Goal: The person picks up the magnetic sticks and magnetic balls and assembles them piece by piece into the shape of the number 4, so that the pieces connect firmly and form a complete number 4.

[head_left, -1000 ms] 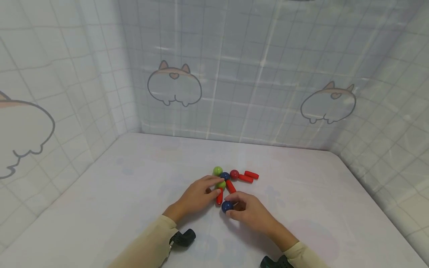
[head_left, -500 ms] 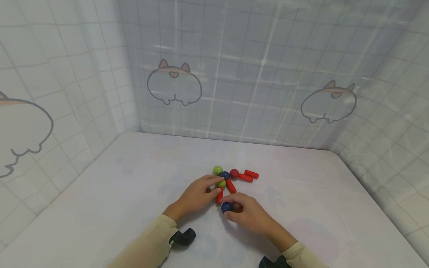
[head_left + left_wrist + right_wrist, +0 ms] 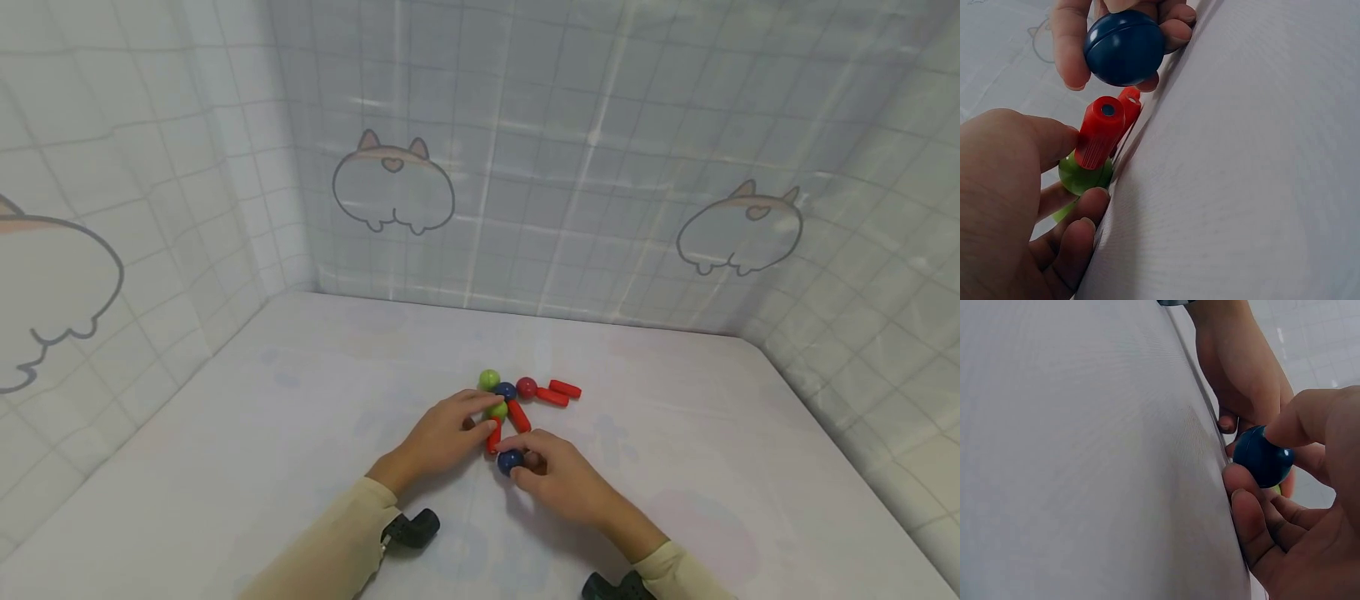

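My left hand (image 3: 444, 437) holds a green ball (image 3: 498, 410) between thumb and fingers. Its thumb lies against a red stick (image 3: 1099, 134) that meets the ball; the stick's near end shows a small dark round spot. A dark blue ball (image 3: 1263, 456) is pinched between the thumb and fingers of my right hand (image 3: 564, 475), close to that stick's near end. In the left wrist view a gap shows between this ball and the stick. Another red stick (image 3: 518, 416) runs from beside the right fingertips toward a second blue ball (image 3: 506, 391).
Behind the hands, another green ball (image 3: 489, 380) touches the far blue ball. A dark red ball (image 3: 527, 387) and two more red sticks, one nearer (image 3: 552, 397) and one farther (image 3: 566, 389), lie to the right on the white table (image 3: 360, 358). Patterned sheet walls (image 3: 525, 250) surround the table.
The right hand shifts slightly and its fingers re-grip the blue ball, which stays near the red stick's end. The left hand keeps its hold in nearly the same place.
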Tool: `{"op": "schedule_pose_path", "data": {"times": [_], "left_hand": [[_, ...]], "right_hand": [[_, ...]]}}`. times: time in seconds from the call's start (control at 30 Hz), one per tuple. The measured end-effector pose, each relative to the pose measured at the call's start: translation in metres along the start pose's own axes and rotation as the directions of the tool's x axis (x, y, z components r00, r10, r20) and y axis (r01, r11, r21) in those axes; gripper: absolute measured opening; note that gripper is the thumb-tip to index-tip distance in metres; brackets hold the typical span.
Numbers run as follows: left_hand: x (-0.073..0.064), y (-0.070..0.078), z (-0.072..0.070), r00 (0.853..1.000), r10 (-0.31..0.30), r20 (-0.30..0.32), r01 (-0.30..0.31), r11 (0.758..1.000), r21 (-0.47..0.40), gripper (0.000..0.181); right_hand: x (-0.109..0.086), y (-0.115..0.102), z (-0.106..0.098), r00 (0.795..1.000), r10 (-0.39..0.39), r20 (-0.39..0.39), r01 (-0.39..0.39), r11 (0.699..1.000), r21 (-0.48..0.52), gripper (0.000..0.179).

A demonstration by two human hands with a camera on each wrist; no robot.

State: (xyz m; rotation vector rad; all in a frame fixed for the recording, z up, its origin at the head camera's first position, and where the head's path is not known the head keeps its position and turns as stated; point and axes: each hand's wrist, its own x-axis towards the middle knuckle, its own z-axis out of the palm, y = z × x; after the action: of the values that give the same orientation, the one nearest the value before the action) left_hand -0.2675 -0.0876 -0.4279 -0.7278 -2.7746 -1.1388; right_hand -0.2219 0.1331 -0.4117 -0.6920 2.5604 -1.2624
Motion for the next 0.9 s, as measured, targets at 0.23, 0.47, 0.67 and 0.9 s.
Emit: {"op": "schedule_pose_path", "data": {"times": [0.23,0.47,0.67,0.9], "left_hand": [[0.0007,-0.0002,0.0001,1.0,0.006,0.001,-0.006,1.0,-0.005,0.041],[0.0011,-0.0022,0.0003,1.0,-0.005,0.0,0.005,1.0,-0.003,0.042],[0.0023,-0.0041,0.0012,1.0,-0.017,-0.004,0.017,1.0,0.018,0.043],[0.0025,-0.0015,0.001,1.0,0.011,-0.01,-0.01,1.0,0.003,0.042]], "right_hand": [[-0.0003,-0.0006,-0.0009,1.0,-0.007,0.013,0.006,1.0,0.014,0.033],[0.0019,-0.0022,0.0013,0.999,-0.022,0.023,0.021,0.999,0.039,0.033],[0.0052,-0.0046,0.0058,0.999,-0.017,0.027,0.017,1.0,0.01,0.032],[0.0046,-0.0036,0.0064,1.0,0.015,0.024,-0.014,1.0,-0.023,0.032]]}}
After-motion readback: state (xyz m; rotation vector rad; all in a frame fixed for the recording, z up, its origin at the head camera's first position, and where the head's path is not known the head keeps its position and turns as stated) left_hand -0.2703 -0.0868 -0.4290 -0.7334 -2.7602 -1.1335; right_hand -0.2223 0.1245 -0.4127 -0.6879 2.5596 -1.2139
